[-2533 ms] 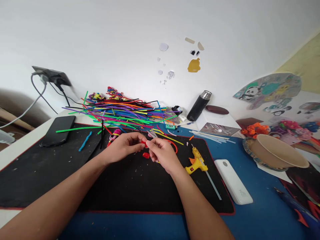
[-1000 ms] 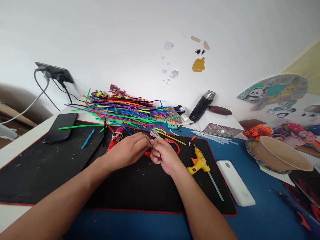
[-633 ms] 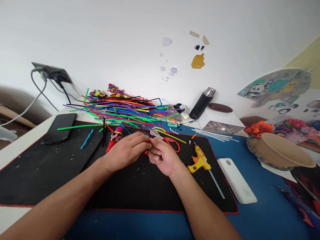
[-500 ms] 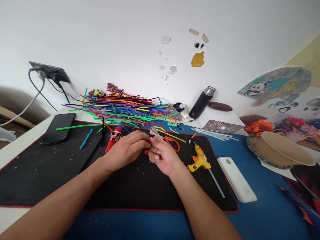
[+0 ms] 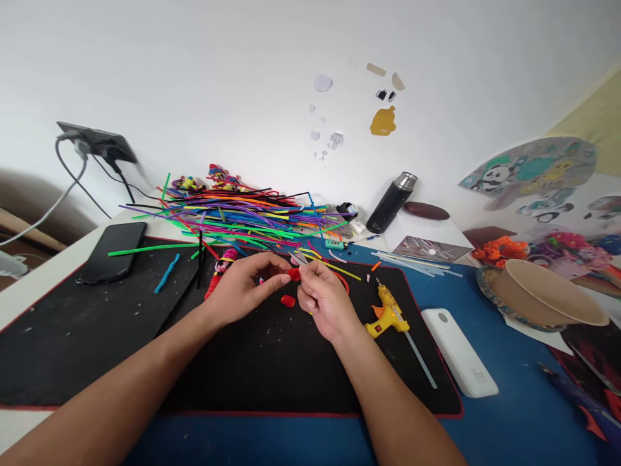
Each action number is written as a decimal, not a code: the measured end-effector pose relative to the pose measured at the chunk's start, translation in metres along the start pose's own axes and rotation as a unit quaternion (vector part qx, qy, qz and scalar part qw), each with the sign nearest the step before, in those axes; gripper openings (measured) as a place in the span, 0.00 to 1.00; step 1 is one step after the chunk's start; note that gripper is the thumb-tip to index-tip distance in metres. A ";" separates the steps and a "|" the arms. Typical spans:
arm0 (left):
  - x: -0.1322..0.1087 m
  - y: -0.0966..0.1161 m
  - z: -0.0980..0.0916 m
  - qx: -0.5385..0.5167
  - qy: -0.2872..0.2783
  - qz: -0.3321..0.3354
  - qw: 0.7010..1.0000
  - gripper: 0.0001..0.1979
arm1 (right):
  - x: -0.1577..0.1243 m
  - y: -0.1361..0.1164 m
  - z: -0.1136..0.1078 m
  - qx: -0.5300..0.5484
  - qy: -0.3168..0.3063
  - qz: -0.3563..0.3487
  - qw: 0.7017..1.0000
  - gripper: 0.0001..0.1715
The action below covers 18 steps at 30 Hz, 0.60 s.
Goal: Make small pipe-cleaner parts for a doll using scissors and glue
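Note:
Between my two hands is a small red piece (image 5: 294, 274), perhaps coiled pipe cleaner. My left hand (image 5: 242, 288) pinches its left side with thumb and forefinger. The fingers of my right hand (image 5: 326, 299) close on its other side and partly hide it. A second red piece (image 5: 288, 301) lies on the black mat just below. Behind my right hand lie scissors (image 5: 345, 282) with orange-red handles, partly covered. A red and pink pipe-cleaner figure (image 5: 213, 283) rests beside my left wrist.
A heap of coloured pipe cleaners (image 5: 242, 213) lies along the wall. To the right are a yellow glue gun (image 5: 388, 312), a white power bank (image 5: 460, 353), a black flask (image 5: 392, 204) and a beige bowl (image 5: 553, 294). A phone (image 5: 111, 252) lies at left.
My left hand has turned, so its thumb now shows, and the red piece between my fingers is easier to see. The second red piece on the mat has come into fuller view.

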<state>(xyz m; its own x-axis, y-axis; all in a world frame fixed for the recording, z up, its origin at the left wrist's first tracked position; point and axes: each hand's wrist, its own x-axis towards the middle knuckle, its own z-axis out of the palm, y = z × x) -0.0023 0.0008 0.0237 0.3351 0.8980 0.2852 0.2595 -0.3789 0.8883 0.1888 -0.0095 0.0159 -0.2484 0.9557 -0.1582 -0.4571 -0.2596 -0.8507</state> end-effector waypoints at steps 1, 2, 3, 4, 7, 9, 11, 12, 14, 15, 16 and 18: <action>0.001 0.001 0.000 -0.026 -0.009 -0.022 0.999 0.16 | 0.000 0.000 0.000 -0.007 0.003 -0.006 1.000 0.28; 0.002 0.003 0.000 -0.051 -0.016 -0.042 0.998 0.17 | 0.000 0.001 0.000 -0.015 0.007 -0.012 1.000 0.27; 0.003 0.003 0.001 -0.072 -0.021 -0.058 0.995 0.18 | 0.000 0.001 0.001 -0.024 0.010 -0.018 0.999 0.27; 0.003 0.003 0.001 -0.087 -0.029 -0.071 0.993 0.18 | 0.000 0.002 0.002 -0.034 0.011 -0.025 0.999 0.27; 0.004 0.003 0.003 -0.091 -0.066 -0.088 0.990 0.18 | -0.001 0.004 0.004 -0.061 0.011 -0.048 0.997 0.26; 0.003 0.002 0.004 -0.085 -0.082 -0.087 0.989 0.18 | -0.002 0.005 0.005 -0.075 0.013 -0.061 0.995 0.25; 0.002 0.003 0.004 -0.089 -0.086 -0.087 0.988 0.19 | -0.002 0.005 0.006 -0.088 0.015 -0.071 0.994 0.23; 0.002 0.003 0.005 -0.095 -0.087 -0.087 0.988 0.18 | -0.002 0.005 0.007 -0.093 0.015 -0.075 0.993 0.23; 0.002 0.004 0.004 -0.102 -0.087 -0.088 0.987 0.18 | -0.002 0.006 0.007 -0.105 0.013 -0.082 0.991 0.22; 0.002 0.004 0.004 -0.102 -0.085 -0.088 0.987 0.17 | -0.002 0.006 0.008 -0.111 0.011 -0.086 0.990 0.21; 0.002 0.004 0.004 -0.099 -0.083 -0.087 0.988 0.17 | -0.002 0.006 0.008 -0.118 0.008 -0.088 0.989 0.21; 0.002 0.004 0.003 -0.092 -0.079 -0.085 0.989 0.17 | -0.003 0.006 0.008 -0.137 0.005 -0.095 0.986 0.20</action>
<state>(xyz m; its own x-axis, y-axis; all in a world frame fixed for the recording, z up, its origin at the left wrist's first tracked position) 0.0025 0.0007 0.0264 0.4418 0.8936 0.0799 0.1600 -0.1661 0.9730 0.1798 -0.0151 0.0156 -0.1709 0.9852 0.0126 -0.2468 -0.0304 -0.9686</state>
